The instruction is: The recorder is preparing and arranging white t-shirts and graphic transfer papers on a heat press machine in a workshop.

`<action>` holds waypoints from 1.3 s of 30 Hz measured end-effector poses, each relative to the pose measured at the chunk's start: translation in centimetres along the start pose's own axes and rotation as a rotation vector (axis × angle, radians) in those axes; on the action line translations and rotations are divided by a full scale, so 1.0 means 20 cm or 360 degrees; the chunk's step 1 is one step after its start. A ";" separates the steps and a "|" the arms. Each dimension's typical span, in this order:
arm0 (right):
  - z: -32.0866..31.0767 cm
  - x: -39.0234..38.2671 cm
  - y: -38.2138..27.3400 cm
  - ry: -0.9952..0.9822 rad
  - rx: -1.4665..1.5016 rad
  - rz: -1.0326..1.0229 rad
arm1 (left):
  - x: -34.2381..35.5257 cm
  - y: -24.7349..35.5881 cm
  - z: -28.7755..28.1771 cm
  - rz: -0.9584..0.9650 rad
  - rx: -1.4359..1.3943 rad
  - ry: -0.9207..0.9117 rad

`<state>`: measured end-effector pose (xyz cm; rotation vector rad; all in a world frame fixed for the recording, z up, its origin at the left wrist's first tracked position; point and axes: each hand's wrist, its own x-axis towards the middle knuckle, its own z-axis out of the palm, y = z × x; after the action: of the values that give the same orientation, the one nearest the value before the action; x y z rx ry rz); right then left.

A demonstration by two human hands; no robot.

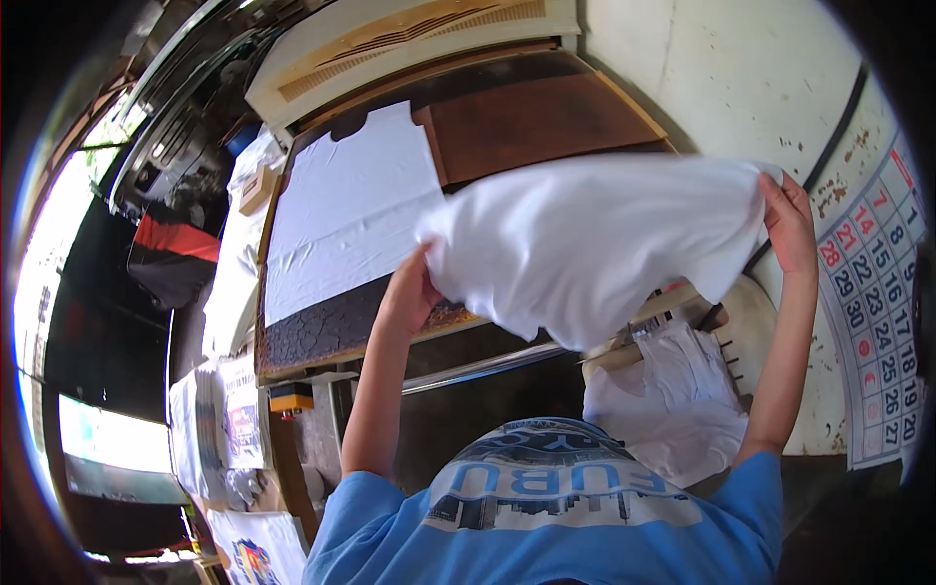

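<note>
Between my two hands a white fabric piece [595, 234] is stretched out in the air, blurred by motion and billowing. My left hand [414, 286] pinches its left end over the near edge of the dark bed. At the right, my raised right hand [788, 222] grips the other end, close to the wall. A flat white shirt-shaped cloth piece [356, 210] lies spread on the left half of the bed, with a few wrinkles. Beside it rests a brown sheet [541, 117], partly covered by the raised fabric.
A cream machine housing [409, 44] with slots stands behind the bed [322, 336]. More white cloth [673, 390] is heaped on a chair at the right. Printed fabric stacks [239, 409] sit at the left. A calendar [873, 312] hangs on the right wall.
</note>
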<state>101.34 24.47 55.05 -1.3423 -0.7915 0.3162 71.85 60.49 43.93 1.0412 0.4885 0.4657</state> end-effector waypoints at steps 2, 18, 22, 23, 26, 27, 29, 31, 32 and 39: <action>0.06 0.02 -0.04 0.0151 0.0169 -0.0020 | -0.07 0.06 -0.07 -0.0116 -0.0081 -0.0051; 0.24 0.13 -0.45 0.0617 0.0348 -0.0263 | -0.37 1.00 -0.48 0.1001 -0.0015 -0.0092; 0.26 0.15 -0.54 0.0713 0.0312 -0.0325 | -0.36 1.13 -0.40 0.1200 0.0217 -0.0351; 0.25 0.16 -0.55 0.0738 0.0241 -0.0305 | -0.35 1.14 -0.39 0.1214 0.0343 -0.0397; 0.22 0.21 -0.55 0.0599 0.0119 -0.0322 | -0.28 1.17 -0.36 0.1145 0.0378 -0.0204; 0.20 0.24 -0.55 0.0670 0.0131 -0.0339 | -0.26 1.18 -0.35 0.1087 0.0362 -0.0027; 0.17 0.31 -0.56 0.0745 0.0155 -0.0374 | -0.22 1.22 -0.32 0.1142 0.0375 -0.0013; 0.14 0.40 -0.57 0.0855 0.0077 -0.0509 | -0.18 1.27 -0.26 0.1169 0.0379 0.0074; 0.12 0.46 -0.57 0.0841 0.0157 -0.0515 | -0.15 1.29 -0.22 0.1184 0.0401 0.0169; -0.08 1.02 -0.52 0.0704 0.0072 -0.0600 | 0.30 1.36 0.00 0.1105 0.0421 -0.0020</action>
<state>114.53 33.65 71.51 -1.1344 -0.6390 -0.2536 73.05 75.69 67.31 1.4669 0.1630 1.0265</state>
